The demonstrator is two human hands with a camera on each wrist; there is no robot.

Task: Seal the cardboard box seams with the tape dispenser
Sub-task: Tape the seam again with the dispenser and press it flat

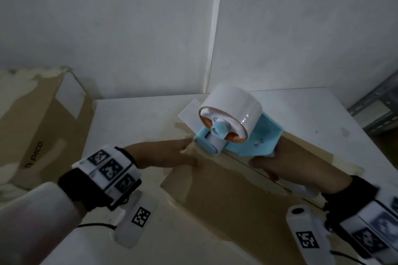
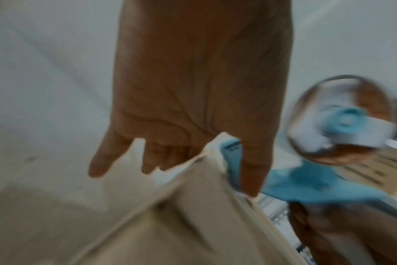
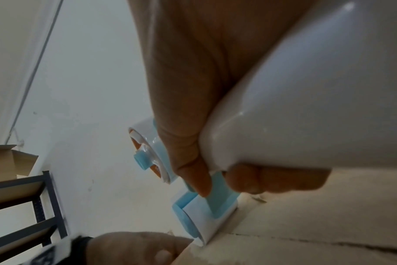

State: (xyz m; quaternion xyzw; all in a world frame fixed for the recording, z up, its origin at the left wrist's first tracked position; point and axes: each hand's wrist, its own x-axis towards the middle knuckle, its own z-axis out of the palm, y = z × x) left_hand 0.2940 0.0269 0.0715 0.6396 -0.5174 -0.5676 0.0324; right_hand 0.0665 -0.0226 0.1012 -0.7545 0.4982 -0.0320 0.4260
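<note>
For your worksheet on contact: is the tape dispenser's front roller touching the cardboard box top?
Touching. The right wrist view shows the tape dispenser's roller pressed onto the cardboard box beside the seam, no gap visible.

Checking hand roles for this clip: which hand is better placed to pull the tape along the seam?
Right. The right hand already grips the tape dispenser, its roller at the seam's far end; the left hand presses the cardboard box.
</note>
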